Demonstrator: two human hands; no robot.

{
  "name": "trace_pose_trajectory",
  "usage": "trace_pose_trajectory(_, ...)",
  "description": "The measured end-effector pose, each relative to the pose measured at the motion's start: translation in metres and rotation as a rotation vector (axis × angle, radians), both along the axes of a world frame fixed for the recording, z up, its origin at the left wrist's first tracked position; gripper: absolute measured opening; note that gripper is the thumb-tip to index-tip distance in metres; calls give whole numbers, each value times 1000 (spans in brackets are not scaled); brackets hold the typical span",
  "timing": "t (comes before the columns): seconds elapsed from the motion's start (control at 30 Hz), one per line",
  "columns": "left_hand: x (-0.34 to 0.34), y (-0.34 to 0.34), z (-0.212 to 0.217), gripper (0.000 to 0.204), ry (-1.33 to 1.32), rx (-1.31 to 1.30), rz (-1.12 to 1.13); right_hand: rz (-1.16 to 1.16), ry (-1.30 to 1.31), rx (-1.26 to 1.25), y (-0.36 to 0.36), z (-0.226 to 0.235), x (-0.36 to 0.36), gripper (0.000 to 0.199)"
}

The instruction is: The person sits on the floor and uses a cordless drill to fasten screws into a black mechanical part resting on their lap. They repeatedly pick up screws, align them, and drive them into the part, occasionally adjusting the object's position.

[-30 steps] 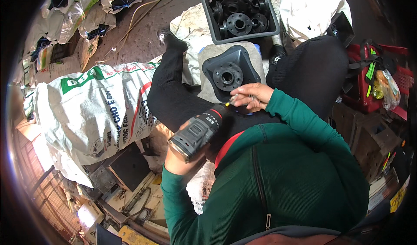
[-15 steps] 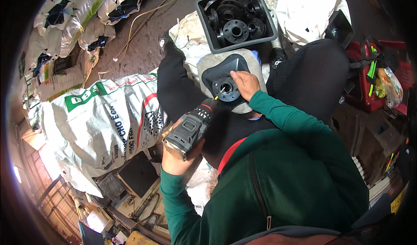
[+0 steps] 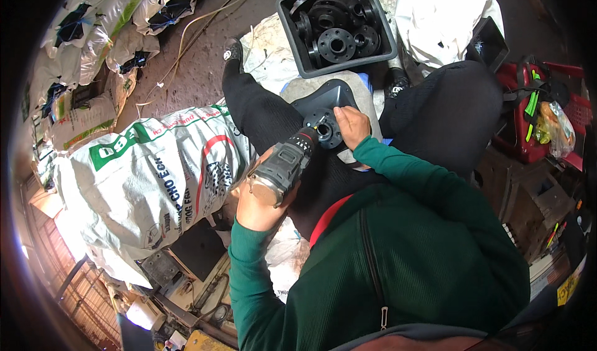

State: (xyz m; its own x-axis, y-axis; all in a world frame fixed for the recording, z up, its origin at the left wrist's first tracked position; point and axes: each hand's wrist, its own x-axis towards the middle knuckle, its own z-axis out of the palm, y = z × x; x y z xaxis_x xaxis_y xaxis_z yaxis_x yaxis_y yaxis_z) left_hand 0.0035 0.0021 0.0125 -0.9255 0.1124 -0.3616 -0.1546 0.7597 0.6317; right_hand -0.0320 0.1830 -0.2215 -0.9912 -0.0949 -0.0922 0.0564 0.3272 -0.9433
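My left hand is clamped around a black-and-grey cordless drill with a red collar, its tip at the round black flange with bolt holes, which sits on a black square-based part between my legs. My right hand touches the flange's edge; whether it pinches, I cannot tell. Green, red and black lettering marks the white woven sack leftward.
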Motion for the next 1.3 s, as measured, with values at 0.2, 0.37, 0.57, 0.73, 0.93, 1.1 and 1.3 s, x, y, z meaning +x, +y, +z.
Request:
trace_pose_trajectory(0.2,-7,0,-5,54,-25,-12,-7,3,6,-44,0,-2,-2,41)
trace_pose_trajectory(0.37,-19,7,-8,49,-112,4,32,2,28,-54,0,-2,-2,41)
trace_pose_trajectory(0.57,-47,18,-1,51,-184,-142,-125,13,13,-54,2,0,-5,40)
trace_pose_trajectory(0.73,-59,28,-3,56,-161,-136,-197,5,12,-56,3,1,-8,38)
trace_pose_trajectory(0.93,-59,31,-13,55,-182,-135,-128,20,-5,-51,4,1,-9,36)
trace_pose_trajectory(1.1,-57,27,-23,55,-112,-154,-167,1,38,-69,3,0,-9,35)
trace_pose_trajectory(1.3,-38,19,-34,55,-85,-63,-49,52,16,-32,3,0,-9,35)
